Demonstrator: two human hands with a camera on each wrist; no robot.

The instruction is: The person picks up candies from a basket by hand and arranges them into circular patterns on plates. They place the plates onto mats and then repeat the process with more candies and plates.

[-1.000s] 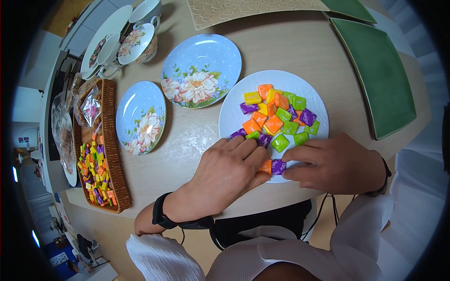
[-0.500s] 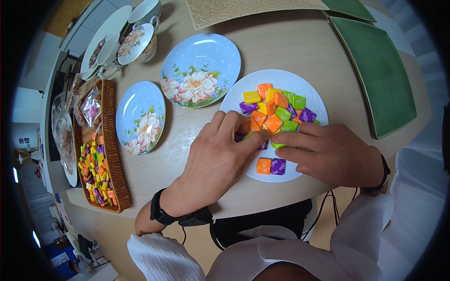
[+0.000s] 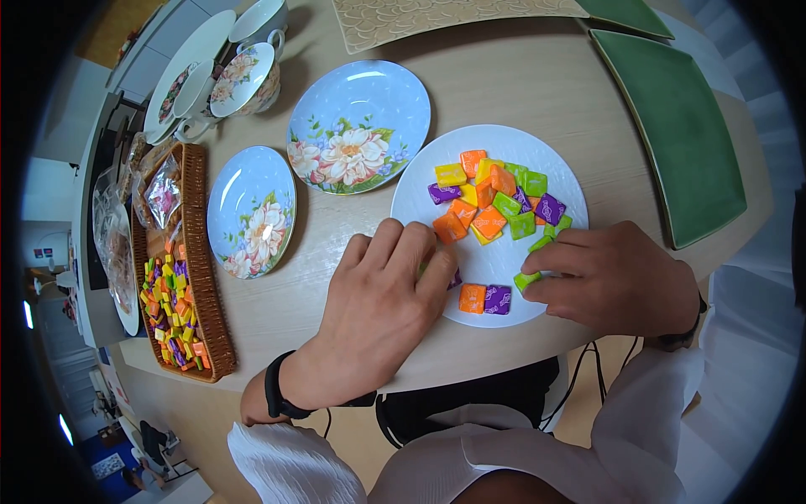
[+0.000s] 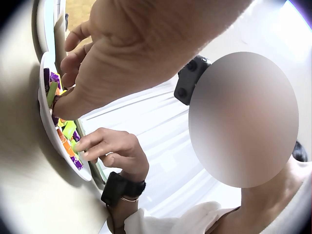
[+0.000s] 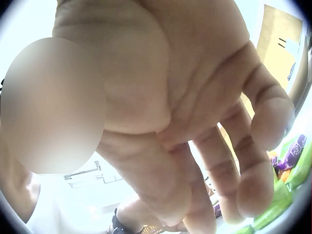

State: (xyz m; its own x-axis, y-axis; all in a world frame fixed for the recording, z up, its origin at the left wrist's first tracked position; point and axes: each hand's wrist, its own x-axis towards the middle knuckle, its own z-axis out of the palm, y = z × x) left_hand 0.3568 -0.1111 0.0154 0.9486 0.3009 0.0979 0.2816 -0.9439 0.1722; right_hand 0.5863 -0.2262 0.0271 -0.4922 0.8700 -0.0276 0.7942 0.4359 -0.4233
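Observation:
Square wrapped candies in orange, yellow, green and purple lie heaped on the far half of a white plate [image 3: 495,259]. An orange candy [image 3: 472,298] and a purple one [image 3: 498,300] sit side by side at its near edge. On the plate's left side, my left hand [image 3: 369,307] pinches a purple candy [image 3: 455,280], mostly hidden under the fingers. Across the plate my right hand [image 3: 609,281] pinches a green candy [image 3: 524,280] between thumb and index finger; another green candy [image 3: 540,243] lies just beyond. The left wrist view shows the left thumb against a dark candy [image 4: 56,104].
Two blue floral plates [image 3: 357,92] [image 3: 239,181] lie left of the white plate. Further left, a wicker basket [image 3: 220,336] holds many small candies. Floral cups [image 3: 252,80] stand at the back left, a beige tray [image 3: 453,21] at the back, a green plate [image 3: 680,134] at right.
Both hands left the orange and purple pair at the near edge, met over the middle of the plate, then drew apart. Green candies moved from the middle to the right side.

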